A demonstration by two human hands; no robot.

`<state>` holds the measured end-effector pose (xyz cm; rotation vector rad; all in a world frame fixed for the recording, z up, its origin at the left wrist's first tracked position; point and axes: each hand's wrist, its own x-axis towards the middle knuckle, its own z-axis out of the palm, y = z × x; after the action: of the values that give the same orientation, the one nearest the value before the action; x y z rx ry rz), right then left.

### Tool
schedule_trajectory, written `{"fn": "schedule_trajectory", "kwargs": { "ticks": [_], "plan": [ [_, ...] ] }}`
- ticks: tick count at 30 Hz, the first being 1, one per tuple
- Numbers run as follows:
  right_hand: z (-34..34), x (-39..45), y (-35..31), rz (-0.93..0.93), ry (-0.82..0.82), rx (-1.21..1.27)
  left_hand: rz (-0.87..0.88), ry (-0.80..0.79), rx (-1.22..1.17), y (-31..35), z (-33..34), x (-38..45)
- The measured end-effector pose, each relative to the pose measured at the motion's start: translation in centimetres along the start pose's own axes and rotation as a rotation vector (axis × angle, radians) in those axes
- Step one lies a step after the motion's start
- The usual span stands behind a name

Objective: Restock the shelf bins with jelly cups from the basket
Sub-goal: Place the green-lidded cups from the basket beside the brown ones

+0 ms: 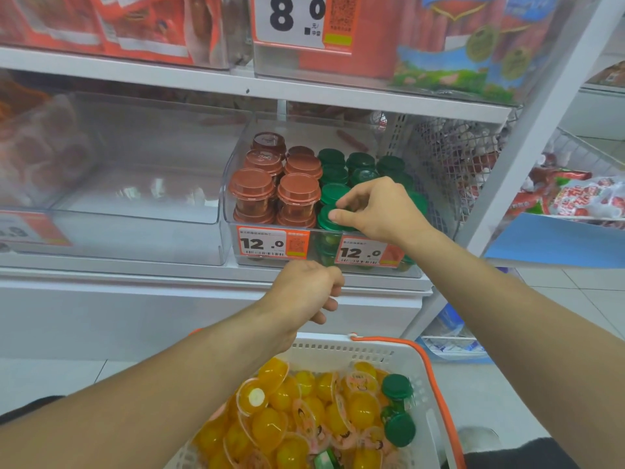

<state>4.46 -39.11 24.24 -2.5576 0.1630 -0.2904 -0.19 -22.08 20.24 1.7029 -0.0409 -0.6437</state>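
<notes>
right hand (378,211) — grips green cup (333,219) | left hand (306,287) — curled, holds nothing

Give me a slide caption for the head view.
Right hand sets a green cup into the shelf bin; left hand waits above the basket.

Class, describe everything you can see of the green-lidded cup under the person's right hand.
The green-lidded cup is a small round tub with a glossy dark green plastic lid. It stands upright at the front of the clear shelf bin, topping a stack of like cups, beside the brown-lidded cups. The right hand pinches its lid rim with thumb and fingertips. Its body is mostly hidden behind a price tag.
</notes>
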Motion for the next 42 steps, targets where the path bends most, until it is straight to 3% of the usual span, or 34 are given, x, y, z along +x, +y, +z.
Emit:
{"fn": "schedule_trajectory", "kwargs": {
  "ticks": [4,7,9,11,14,16,20,23,27,29,35,39,42],
  "plan": [
    [0.1,-0.8,-0.2,-0.04,0.066,-0.012,0.001,-0.028,0.019,-0.5,0.4,0.1],
    [0.0,-2.1,-0.5,-0.227,0.366,0.021,0.027,-0.061,0.085,-1.4,1.0,0.4],
    [0.2,-3.7,-0.4,-0.342,0.514,0.104,0.094,-0.068,0.266,-3.3,1.7,1.0],
    [1.2,-6.1,0.0,-0.411,0.495,0.166,0.178,-0.088,0.637,-6.4,2.1,2.1],
    [3.8,-10.3,2.4,-0.463,0.242,0.14,0.155,-0.162,1.174,-12.2,1.2,3.1],
    [5.9,-12.9,4.4,-0.413,0.048,0.063,0.055,-0.149,1.347,-16.2,-0.2,3.1],
    [11.2,-17.6,8.3,-0.205,-0.412,-0.185,-0.092,-0.27,1.261,-24.2,-0.7,0.9],
    [14.3,-20.7,12.0,-0.008,-0.815,-0.412,-0.014,-0.401,1.225,-27.3,1.7,-0.4],
    [14.6,-23.9,14.7,0.061,-1.046,-0.518,0.192,-0.385,1.291,-27.7,5.5,-0.2],
    [13.6,-24.6,15.6,0.096,-1.016,-0.496,0.216,-0.373,1.368,-28.2,7.1,0.1],
    [11.7,-24.2,19.4,0.182,-0.568,-0.477,0.24,-0.389,1.617,-31.0,9.4,1.6],
    [12.7,-23.5,20.0,0.122,-0.521,-0.493,0.242,-0.347,1.597,-31.0,9.8,1.5],
    [13.3,-22.4,20.3,0.067,-0.538,-0.566,0.146,-0.339,1.422,-29.7,9.7,1.6]
  ]
}}
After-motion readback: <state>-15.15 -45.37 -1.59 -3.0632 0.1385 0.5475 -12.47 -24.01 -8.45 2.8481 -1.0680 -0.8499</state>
